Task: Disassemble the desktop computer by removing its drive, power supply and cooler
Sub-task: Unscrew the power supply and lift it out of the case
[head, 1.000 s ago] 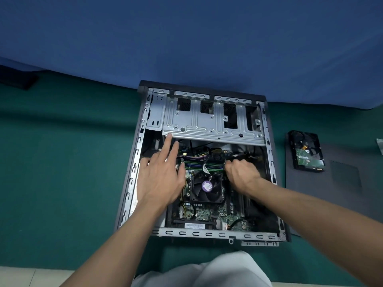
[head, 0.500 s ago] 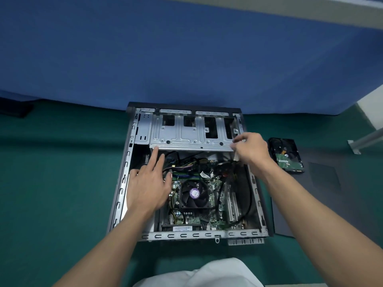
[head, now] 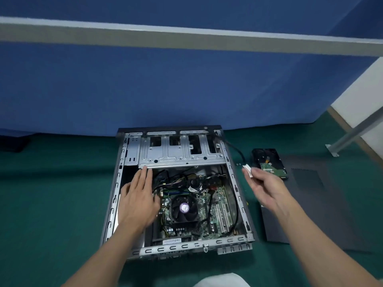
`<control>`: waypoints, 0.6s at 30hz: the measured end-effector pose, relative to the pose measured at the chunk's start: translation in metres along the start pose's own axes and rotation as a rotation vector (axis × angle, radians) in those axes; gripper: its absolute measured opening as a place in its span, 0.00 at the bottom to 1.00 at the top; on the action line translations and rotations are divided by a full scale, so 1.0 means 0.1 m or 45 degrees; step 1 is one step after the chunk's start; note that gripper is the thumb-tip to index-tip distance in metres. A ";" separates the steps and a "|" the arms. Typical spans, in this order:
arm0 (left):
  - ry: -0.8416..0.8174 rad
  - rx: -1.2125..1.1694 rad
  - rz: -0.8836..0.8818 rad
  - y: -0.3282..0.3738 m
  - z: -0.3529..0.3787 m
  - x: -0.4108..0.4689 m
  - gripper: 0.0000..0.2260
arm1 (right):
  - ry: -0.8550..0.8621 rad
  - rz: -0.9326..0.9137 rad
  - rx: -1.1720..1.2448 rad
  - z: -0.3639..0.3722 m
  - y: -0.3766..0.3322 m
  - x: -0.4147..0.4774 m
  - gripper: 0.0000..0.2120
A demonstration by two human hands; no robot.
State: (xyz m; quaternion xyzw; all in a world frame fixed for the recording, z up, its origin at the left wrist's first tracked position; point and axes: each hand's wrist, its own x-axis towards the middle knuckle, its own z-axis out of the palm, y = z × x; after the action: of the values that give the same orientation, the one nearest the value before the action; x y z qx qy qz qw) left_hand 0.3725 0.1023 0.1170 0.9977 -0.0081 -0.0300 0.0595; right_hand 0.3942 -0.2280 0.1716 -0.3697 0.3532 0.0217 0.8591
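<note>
The open desktop case lies flat on the green mat, with its silver drive cage at the far end. The black cooler fan sits on the motherboard in the middle. My left hand lies flat, fingers straight, on the left side of the interior, covering what is beneath it. My right hand is outside the case's right wall and pinches a white connector on a black cable that runs over the wall from the far right corner. A removed hard drive lies just beyond that hand.
The dark side panel lies on the mat to the right of the case, with the drive on its far end. A blue partition stands behind the case. A metal leg slants at the far right. Loose cables cross the motherboard.
My right hand has left the cables beside the cooler, passed the drive cage's right end and gone outside the case with the connector and cable. The left hand stayed put. The view tilted up.
</note>
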 end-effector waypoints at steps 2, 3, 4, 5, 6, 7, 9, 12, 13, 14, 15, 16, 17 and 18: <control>-0.025 0.082 0.040 0.02 0.00 0.00 0.36 | 0.053 0.032 -0.027 -0.16 0.02 -0.01 0.08; -0.045 0.120 0.055 0.02 0.00 0.00 0.37 | 0.091 0.022 -0.035 -0.22 0.01 -0.01 0.08; -0.068 0.151 0.067 0.03 0.00 0.00 0.38 | 0.138 -0.005 -0.029 -0.28 0.00 0.00 0.08; -0.090 0.171 0.077 0.04 0.00 0.01 0.39 | 0.195 -0.047 -0.016 -0.33 -0.02 0.02 0.08; -0.106 0.188 0.092 0.04 0.00 0.02 0.40 | 0.269 -0.100 -0.010 -0.38 -0.04 0.04 0.08; -0.121 0.210 0.111 0.04 0.00 0.03 0.41 | 0.360 -0.160 -0.022 -0.43 -0.06 0.08 0.09; -0.157 0.243 0.153 0.06 -0.01 0.07 0.42 | 0.559 -0.281 -0.108 -0.53 -0.10 0.16 0.10; -0.190 0.174 0.179 0.13 -0.03 0.15 0.41 | 0.769 -0.365 -0.437 -0.73 -0.12 0.28 0.12; -0.193 0.150 0.178 0.15 -0.04 0.18 0.41 | 0.788 -0.339 -0.575 -0.79 -0.12 0.30 0.12; -0.196 0.141 0.177 0.17 -0.05 0.21 0.40 | 0.778 -0.296 -0.681 -0.84 -0.12 0.31 0.12; -0.201 0.141 0.176 0.19 -0.06 0.23 0.41 | 0.760 -0.254 -0.763 -0.88 -0.11 0.32 0.11; -0.209 0.144 0.177 0.20 -0.07 0.26 0.41 | 0.758 -0.228 -0.843 -0.91 -0.10 0.33 0.11; -0.221 0.141 0.182 0.21 -0.09 0.29 0.40 | 0.762 -0.232 -0.934 -0.92 -0.09 0.34 0.11; -0.233 0.127 0.190 0.22 -0.11 0.32 0.39 | 0.753 -0.264 -1.026 -0.90 -0.07 0.32 0.12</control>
State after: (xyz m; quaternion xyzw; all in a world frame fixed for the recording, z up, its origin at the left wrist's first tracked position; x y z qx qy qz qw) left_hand 0.4053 0.0811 0.1282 0.9892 -0.0890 -0.1159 0.0109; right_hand 0.3678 -0.2989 0.1133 -0.6951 0.5064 -0.0348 0.5092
